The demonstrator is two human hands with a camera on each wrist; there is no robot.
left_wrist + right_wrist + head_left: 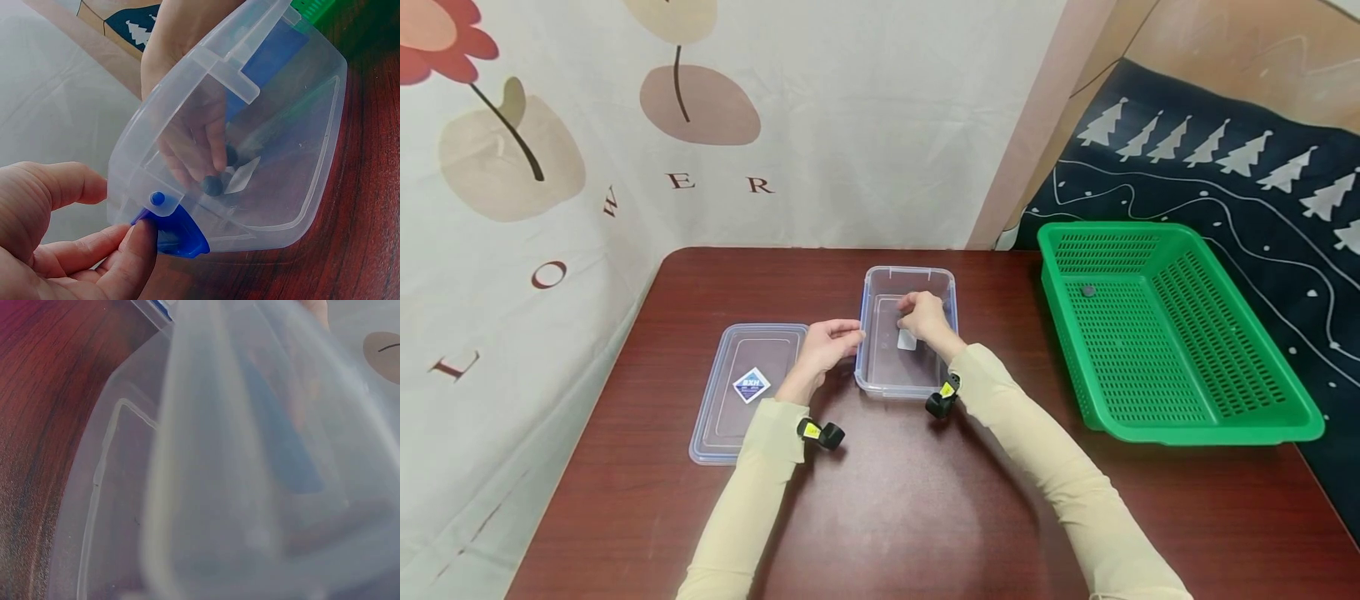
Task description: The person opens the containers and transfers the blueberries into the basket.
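Note:
A clear plastic container (pixel 891 377) stands on the table without its lid. My left hand (pixel 831 343) is at its left side, and in the left wrist view the thumb and a finger pinch its blue latch (pixel 181 234). My right hand (pixel 923 317) reaches down inside. Through the clear wall in the left wrist view, its fingertips pinch a small dark ball (pixel 212 185); a second dark ball (pixel 232 155) shows close behind. A white label (pixel 907 340) lies at the container's floor. In the right wrist view the container's blurred wall hides the right hand.
The clear lid (pixel 715 433) with a blue-and-white sticker (pixel 751 385) lies flat to the left, partly under the left wrist. A green slotted basket (pixel 1195 433) stands at the right with one small dark round thing (pixel 1088 291) in it. A printed curtain (pixel 850 125) hangs behind the table.

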